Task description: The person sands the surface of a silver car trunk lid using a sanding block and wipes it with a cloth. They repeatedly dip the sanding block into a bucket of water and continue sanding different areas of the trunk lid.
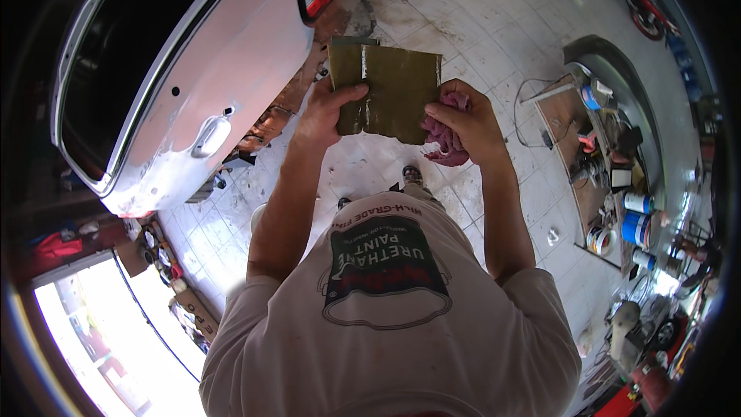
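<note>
Left hand [324, 112] pinching olive-green sheet [390, 89] at its left edge, thumb on top. Sheet held flat between both grips. Right hand [467, 123] closed around pink rag [446, 143], touching sheet's right edge.

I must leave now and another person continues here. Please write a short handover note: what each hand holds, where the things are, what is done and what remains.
Left hand: grips the left edge of the olive-green sheet, thumb on its face, held up in front of the chest.
Right hand: holds a crumpled pink rag against the sheet's right edge.
Nearby: the white car door, sanded in patches, stands at the left; paint cans sit on the board at the right.
Done: the sheet shows pale streaks down its face.
Left: whether the wiping is finished cannot be told; the rag is at the edge only.
</note>
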Tool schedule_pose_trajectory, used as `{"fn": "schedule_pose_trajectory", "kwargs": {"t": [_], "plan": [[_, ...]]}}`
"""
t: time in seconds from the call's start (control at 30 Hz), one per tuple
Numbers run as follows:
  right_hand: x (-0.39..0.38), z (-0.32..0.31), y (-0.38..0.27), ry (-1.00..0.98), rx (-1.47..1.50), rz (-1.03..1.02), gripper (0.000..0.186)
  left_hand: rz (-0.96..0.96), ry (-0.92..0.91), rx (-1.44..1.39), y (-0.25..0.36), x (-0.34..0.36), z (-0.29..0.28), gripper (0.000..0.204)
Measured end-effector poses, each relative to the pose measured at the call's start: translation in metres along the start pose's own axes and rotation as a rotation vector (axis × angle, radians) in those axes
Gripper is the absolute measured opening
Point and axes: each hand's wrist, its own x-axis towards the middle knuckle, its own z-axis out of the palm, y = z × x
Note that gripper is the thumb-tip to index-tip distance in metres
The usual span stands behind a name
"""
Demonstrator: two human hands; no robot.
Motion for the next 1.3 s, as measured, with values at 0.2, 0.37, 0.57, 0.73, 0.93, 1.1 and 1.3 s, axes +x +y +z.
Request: {"fn": "schedule_pose_trajectory", "kwargs": {"t": [0.2, 0.37, 0.57, 0.73, 0.93, 1.1, 1.3], "plan": [[0.018, 0.010, -0.017, -0.030, 0.001, -0.010, 0.019, 0.046, 0.024, -0.012, 0.023, -0.009, -0.009, 0.044], [0.033, 0.009, -0.014, -0.044, 0.008, 0.016, 0.019, 0.144, 0.033, -0.102, 0.032, -0.016, -0.026, 0.040], [0.044, 0.023, -0.014, -0.052, -0.036, 0.019, 0.018, 0.237, 0.084, 0.001, 0.033, -0.025, -0.047, 0.036], [0.053, 0.034, -0.012, -0.047, 0.019, 0.022, 0.018, 0.174, 0.086, -0.198, 0.044, -0.046, -0.076, 0.034], [0.058, 0.051, -0.020, -0.131, -0.065, 0.066, 0.019, 0.249, 0.017, -0.156, 0.050, -0.080, -0.113, 0.036], [0.059, 0.077, -0.023, -0.157, -0.083, 0.072, 0.022, 0.353, 0.077, -0.106, 0.048, -0.104, -0.123, 0.035], [0.066, 0.096, -0.021, -0.273, -0.058, 0.051, 0.023, 0.375, 0.210, -0.145, 0.051, -0.133, -0.125, 0.026]]}}
